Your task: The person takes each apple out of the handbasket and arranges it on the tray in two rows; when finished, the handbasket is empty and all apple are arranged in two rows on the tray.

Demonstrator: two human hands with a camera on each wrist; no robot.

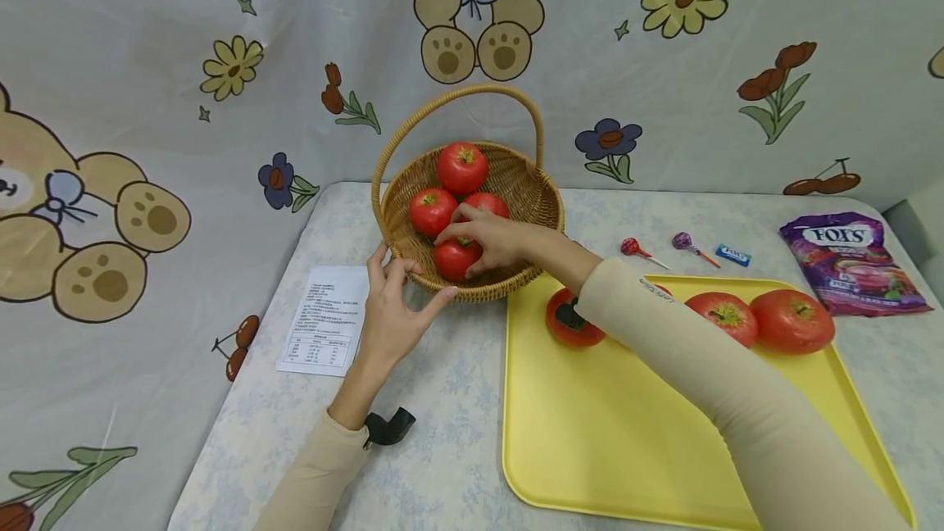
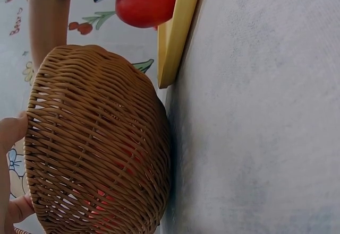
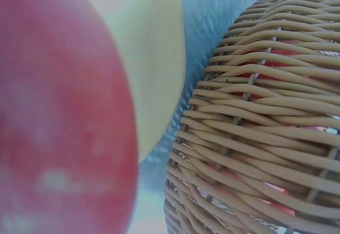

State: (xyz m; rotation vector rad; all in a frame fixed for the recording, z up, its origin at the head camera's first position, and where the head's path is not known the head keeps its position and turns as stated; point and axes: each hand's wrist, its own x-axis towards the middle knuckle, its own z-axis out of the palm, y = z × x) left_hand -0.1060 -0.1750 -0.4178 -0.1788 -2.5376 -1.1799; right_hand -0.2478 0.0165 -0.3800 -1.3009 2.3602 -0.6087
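A brown wicker basket [image 1: 546, 203] with a tall handle stands at the back of the table, holding several red apples [image 1: 462, 168]. My left hand [image 1: 394, 310] holds its near-left rim, fingers over the edge and thumb stretched along the front. In the left wrist view its fingertips [image 2: 18, 125] touch the rim. Reaching into the basket from the right, my right hand [image 1: 497, 238] grips the nearest red apple [image 1: 451, 260], partly covering it. The right wrist view shows the basket's woven side [image 3: 265, 117], with red fruit glimpsed through the gaps.
Right of the basket lies a yellow tray [image 1: 590, 441] with several red apples [image 1: 792, 322], partly under my right forearm. Behind it are two lollipops [image 1: 682, 242], a small blue candy [image 1: 733, 255] and a purple candy bag [image 1: 848, 265]. A printed sheet [image 1: 324, 322] lies left.
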